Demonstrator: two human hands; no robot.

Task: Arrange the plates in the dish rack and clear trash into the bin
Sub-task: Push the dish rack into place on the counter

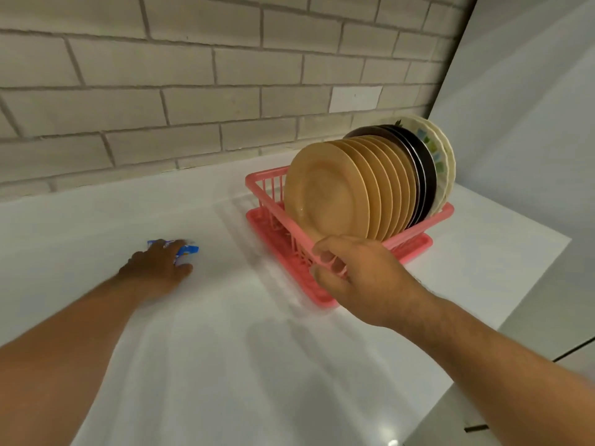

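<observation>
A pink plastic dish rack (262, 188) stands on the white counter at the right. Several tan plates (325, 194) stand upright in it, with dark plates (425, 169) and cream patterned plates (442, 149) behind them. My right hand (360, 278) grips the rack's near rim, fingers curled through the bars just below the front tan plate. A small blue and white wrapper (190, 250) lies on the counter to the left. My left hand (157, 268) covers it, fingers closing on it and hiding most of it.
The white counter (225, 349) runs from the brick wall (193, 91) at the back to an edge at the right, where a grey cabinet front (547, 317) drops away. A white wall panel (531, 107) rises behind the rack. No bin is in view.
</observation>
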